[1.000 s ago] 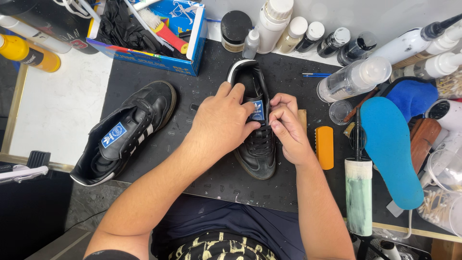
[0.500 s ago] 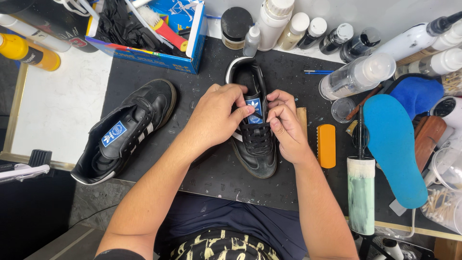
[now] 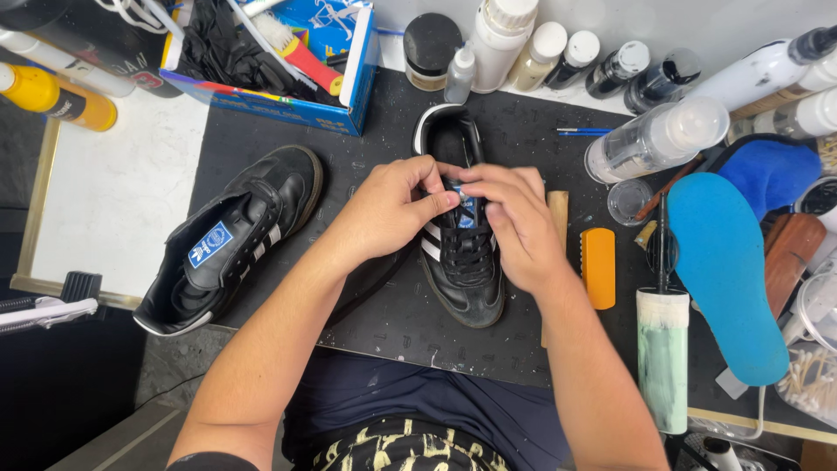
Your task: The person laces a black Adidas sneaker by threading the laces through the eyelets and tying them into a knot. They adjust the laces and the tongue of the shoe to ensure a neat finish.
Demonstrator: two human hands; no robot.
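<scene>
Here, near the middle of a dark, speckled work mat (image 3: 523,148), a black leather shoe (image 3: 464,262) with white side stripes and a gum-coloured sole lies with its toe toward the near edge and its white-lined heel collar toward the far edge; both hands meet over its tongue; the left hand (image 3: 388,209) comes in from the left, fingers curled, thumb and forefinger pinched narrow on the blue tongue label (image 3: 464,209); the right hand (image 3: 514,222) arches over from the right, its fingertips pressed onto the same label, closed tight against it; black laces cross below the knuckles; a matching second shoe (image 3: 228,240), unlaced and gaping, lies well apart to the left on the mat; just right of the right hand sits a smooth orange oblong brush block (image 3: 598,266); farther right lies a flat blue foam insole (image 3: 724,275); at the far left stands an open blue cardboard box (image 3: 288,105) of gloves and brushes.
</scene>
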